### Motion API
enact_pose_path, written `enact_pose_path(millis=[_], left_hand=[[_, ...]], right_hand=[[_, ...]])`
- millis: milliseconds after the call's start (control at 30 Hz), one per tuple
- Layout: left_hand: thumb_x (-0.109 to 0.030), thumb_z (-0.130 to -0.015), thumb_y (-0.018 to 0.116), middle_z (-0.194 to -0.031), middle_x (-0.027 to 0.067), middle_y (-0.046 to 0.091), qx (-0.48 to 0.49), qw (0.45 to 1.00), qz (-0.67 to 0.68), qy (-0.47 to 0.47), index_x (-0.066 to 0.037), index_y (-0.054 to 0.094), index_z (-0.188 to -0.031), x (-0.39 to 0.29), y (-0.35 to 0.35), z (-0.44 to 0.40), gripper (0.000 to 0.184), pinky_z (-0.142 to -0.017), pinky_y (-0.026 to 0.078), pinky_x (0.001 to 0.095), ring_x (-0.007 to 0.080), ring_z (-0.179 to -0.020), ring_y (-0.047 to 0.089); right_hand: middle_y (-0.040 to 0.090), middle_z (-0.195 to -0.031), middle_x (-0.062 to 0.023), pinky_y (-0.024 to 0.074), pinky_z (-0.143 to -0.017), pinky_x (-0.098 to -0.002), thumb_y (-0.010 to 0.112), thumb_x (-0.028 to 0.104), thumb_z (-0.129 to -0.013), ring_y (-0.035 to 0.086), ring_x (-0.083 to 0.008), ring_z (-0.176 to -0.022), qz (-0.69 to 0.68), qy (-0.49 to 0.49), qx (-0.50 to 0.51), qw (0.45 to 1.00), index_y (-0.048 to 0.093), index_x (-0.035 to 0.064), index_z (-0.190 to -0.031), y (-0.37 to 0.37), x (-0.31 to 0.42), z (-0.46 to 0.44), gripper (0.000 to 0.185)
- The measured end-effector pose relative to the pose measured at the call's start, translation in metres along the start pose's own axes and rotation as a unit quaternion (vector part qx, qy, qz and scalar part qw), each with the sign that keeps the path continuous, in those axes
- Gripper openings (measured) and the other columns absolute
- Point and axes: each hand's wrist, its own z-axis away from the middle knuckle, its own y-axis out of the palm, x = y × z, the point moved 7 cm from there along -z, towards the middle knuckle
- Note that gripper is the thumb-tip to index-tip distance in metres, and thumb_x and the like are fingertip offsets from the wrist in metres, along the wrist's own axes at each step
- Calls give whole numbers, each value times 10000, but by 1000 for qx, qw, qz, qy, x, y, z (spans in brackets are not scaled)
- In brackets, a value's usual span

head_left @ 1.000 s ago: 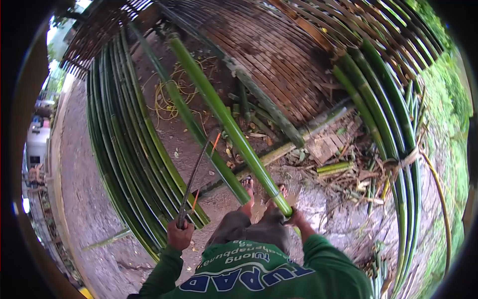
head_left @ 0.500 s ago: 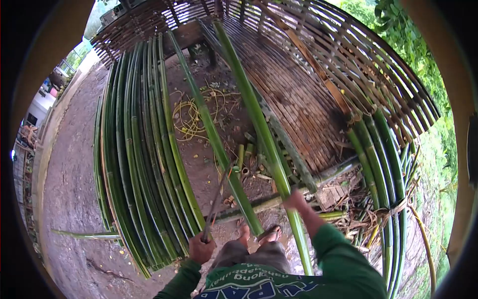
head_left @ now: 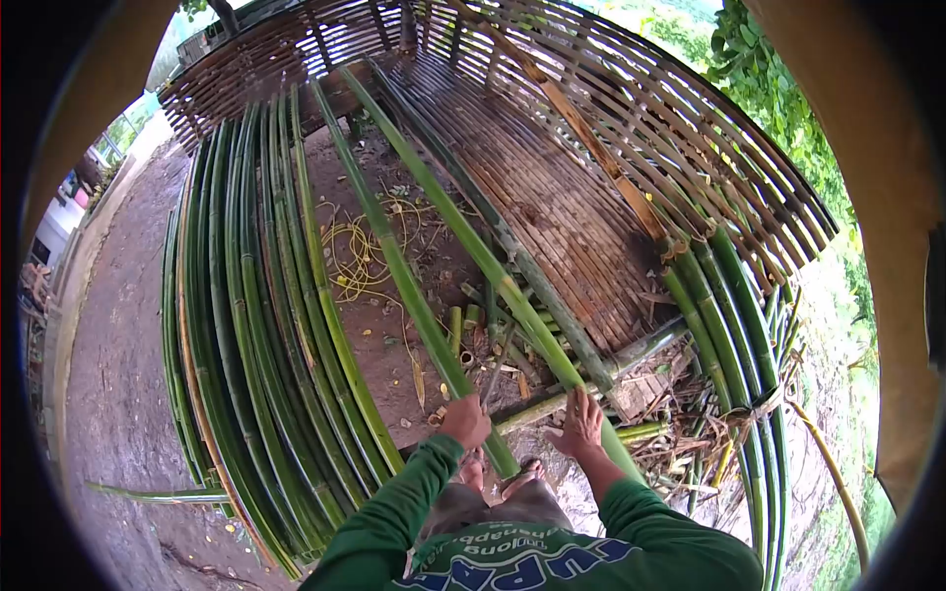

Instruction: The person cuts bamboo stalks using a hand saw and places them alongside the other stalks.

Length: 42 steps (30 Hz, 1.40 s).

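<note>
My left hand (head_left: 465, 422) is closed in a fist over the lower part of a green bamboo pole (head_left: 399, 266). It holds a machete, whose thin dark blade appears to point forward and is hard to pick out against the scraps. My right hand (head_left: 581, 426) lies on the near part of a second bamboo pole (head_left: 473, 241), fingers stretched out and thumb apart. Both poles slope away from me, their near parts close to a crosswise bamboo (head_left: 532, 406) by my feet.
Several green bamboo poles (head_left: 251, 286) lie side by side at left. A slatted bamboo platform (head_left: 581, 236) with a railing stands at right. Tied bamboo (head_left: 754, 364) leans beside it. Yellow cord (head_left: 355, 256) and cut bamboo pieces (head_left: 463, 325) lie on the muddy ground.
My left hand has moved right and up, over the nearer pole. My right hand has spread flat on its pole, whose far end has shifted left. The view has also shifted slightly.
</note>
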Motion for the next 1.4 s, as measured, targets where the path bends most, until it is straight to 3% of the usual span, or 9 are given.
enact_pose_path(millis=[300,467,500,767,1000,1167,1233,1300,1400], left_hand=[[-140,-674,629,-646,181,586,22,998,-9,-54,-35,544,-721,-3,7,-21,143,-601,481,442,374,-639,603],[-141,-665,634,-618,165,581,30,999,-24,-14,-39,558,-709,-28,10,-32,135,-589,481,434,363,-627,606],[-146,-664,637,-615,161,581,33,999,-25,5,-38,562,-709,-28,16,-40,139,-588,481,432,361,-627,606],[-183,-663,679,-610,144,585,-25,998,-44,-35,-42,561,-697,-33,9,-97,187,-549,471,424,330,-601,606],[-188,-740,629,-655,167,604,-30,997,-72,-30,-23,551,-704,-28,12,-111,185,-574,469,442,363,-626,605],[-163,-790,578,-677,217,600,-166,970,-179,2,19,589,-740,-15,2,-129,189,-596,476,464,402,-686,610],[-133,-778,569,-647,197,585,-41,992,-82,-90,15,554,-706,-45,-16,-95,165,-535,440,430,341,-577,574],[-142,-764,640,-587,124,536,-11,998,-38,56,2,503,-704,-27,-19,-63,207,-511,417,373,233,-518,496],[-148,-790,702,-626,15,402,-28,996,67,-42,-32,443,-731,-14,-36,29,290,-516,371,293,120,-559,383]], right_hand=[[426,-1312,-178,323,-1020,-444,787,422,-609,401,-359,-1210,-25,187,134,973,191,100,-1427,10,-111,101,1061],[552,-1174,-175,449,-916,-404,800,354,-585,540,-325,-1090,-101,281,137,945,497,66,-1199,80,-203,153,743],[625,-1023,-196,473,-885,-410,699,199,-639,597,-337,-997,-76,329,147,930,552,46,-1054,68,-193,146,466],[622,-991,-221,474,-812,-428,724,201,-611,601,-360,-940,-219,240,0,946,545,68,-1096,40,-174,88,534],[650,-990,-176,497,-855,-390,715,273,-610,623,-326,-953,-90,306,208,925,591,78,-1106,69,-222,135,547],[648,-949,-209,510,-794,-423,703,274,-654,626,-347,-926,-121,255,136,950,612,105,-1106,97,-190,76,491],[651,-854,-208,505,-724,-461,652,278,-717,634,-369,-842,-166,246,111,948,630,89,-1015,83,-185,81,353],[646,-820,-205,505,-720,-458,699,296,-636,627,-381,-808,-185,238,107,947,623,54,-885,72,-188,90,355],[644,-935,-181,497,-766,-439,699,247,-623,622,-357,-888,-166,248,94,950,563,90,-1043,45,-189,107,469]])
